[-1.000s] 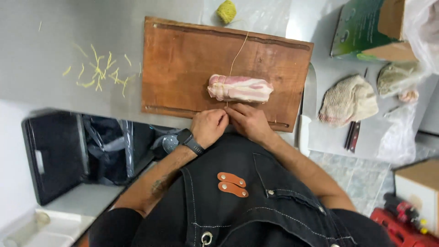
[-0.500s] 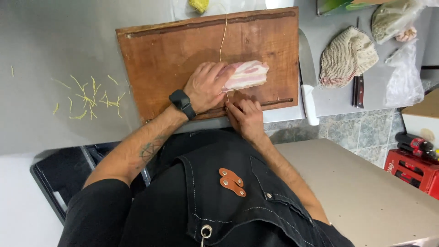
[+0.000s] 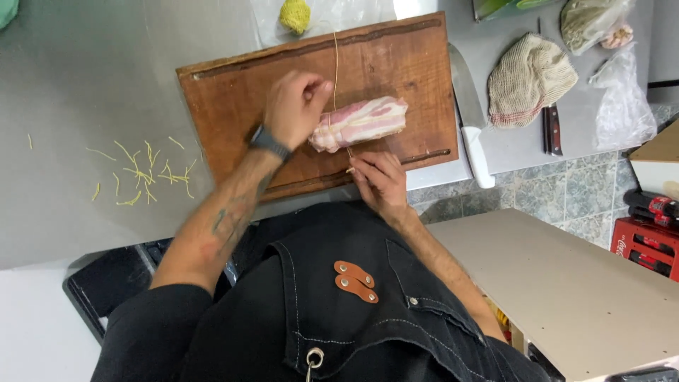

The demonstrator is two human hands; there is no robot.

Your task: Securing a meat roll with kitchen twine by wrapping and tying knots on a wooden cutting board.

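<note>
While the meat roll (image 3: 361, 122) lies in the middle of the wooden board (image 3: 233, 113), both hands work on the string (image 3: 335, 60). It is a roll wrapped in pink bacon strips, and its left end is already bound with a few loops. The left hand (image 3: 293, 106) is curled shut, pinching the string just above that bound end. The right hand (image 3: 378, 177) sits at the near edge of the board, fingers closed on the short end of the string. The string runs up across the board to a yellow ball of twine (image 3: 295, 14) at the far side of the table (image 3: 92, 85).

To do this step well, the string should probably be kept tight on both sides, so the loop does not slip. Each pull looks best made slowly and evenly, so the bacon is not squashed or torn. A white-handled knife (image 3: 468, 120) lies just right of the board, with a mesh cloth (image 3: 530, 79) beyond it. Little yellow string bits (image 3: 141, 173) lie on the table to the left.
</note>
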